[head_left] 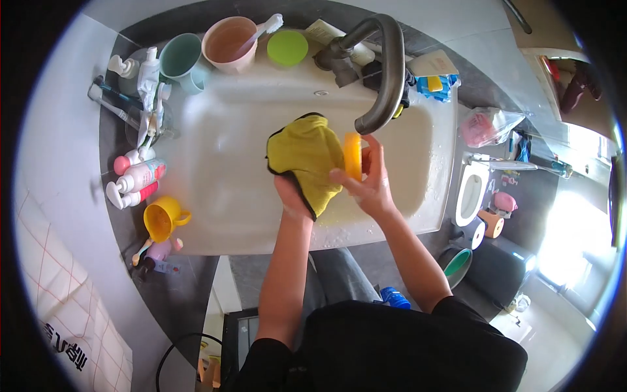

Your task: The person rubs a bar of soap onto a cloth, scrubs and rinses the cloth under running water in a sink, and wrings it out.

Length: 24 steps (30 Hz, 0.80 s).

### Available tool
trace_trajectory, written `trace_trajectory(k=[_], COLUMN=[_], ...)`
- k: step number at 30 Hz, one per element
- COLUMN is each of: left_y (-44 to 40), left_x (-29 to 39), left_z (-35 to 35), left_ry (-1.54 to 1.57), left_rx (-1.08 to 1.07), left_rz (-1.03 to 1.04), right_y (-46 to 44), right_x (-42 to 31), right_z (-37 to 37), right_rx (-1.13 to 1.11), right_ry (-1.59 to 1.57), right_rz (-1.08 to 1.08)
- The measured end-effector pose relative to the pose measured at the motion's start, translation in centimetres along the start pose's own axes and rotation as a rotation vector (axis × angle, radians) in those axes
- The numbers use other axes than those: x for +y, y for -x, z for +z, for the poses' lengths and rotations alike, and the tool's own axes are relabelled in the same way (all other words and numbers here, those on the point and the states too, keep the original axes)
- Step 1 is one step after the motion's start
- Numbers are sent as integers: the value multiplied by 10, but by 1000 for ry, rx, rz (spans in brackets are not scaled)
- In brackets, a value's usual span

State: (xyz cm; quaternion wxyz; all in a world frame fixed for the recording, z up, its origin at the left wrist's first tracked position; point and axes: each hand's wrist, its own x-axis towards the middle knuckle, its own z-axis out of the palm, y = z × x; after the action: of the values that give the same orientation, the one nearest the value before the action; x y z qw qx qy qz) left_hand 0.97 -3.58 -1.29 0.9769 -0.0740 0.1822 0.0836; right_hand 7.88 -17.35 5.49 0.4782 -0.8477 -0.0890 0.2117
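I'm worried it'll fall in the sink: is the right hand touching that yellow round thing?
Touching. The head view shows the right hand gripping the yellow round thing, its thumb curled in by the lower end.

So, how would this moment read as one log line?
left hand: holds yellow cloth | right hand: holds yellow-orange round item | place: over sink

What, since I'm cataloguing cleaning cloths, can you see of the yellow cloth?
The yellow cloth looks like soft fabric with dark edging. It is creased, its lower tip pointing toward the person. Above the white sink, the left hand holds it, fingers hidden. The orange object in the right hand is at its right edge; whether either touches it is unclear.
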Motion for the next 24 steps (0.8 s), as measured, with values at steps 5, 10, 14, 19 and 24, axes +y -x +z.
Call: trace_trajectory(k=[5,10,14,19,24], left_y=[4,3,0,-1,2], left_x=[5,5,2,-2,0], left_z=[5,12,-18,-12,-9], left_ry=[87,95,31,-125,-85], left_rx=[-96,-11,-53,11,-233], left_rz=[91,33,49,123,92], right_y=[-24,-28,-10,21,29], right_x=[50,81,21,-16,-8], right_z=[-31,-34,-16,25,15], right_rx=[121,158,60,-118,-277], right_ry=[229,698,641,791,503], right_rz=[190,116,-373,-435,-431])
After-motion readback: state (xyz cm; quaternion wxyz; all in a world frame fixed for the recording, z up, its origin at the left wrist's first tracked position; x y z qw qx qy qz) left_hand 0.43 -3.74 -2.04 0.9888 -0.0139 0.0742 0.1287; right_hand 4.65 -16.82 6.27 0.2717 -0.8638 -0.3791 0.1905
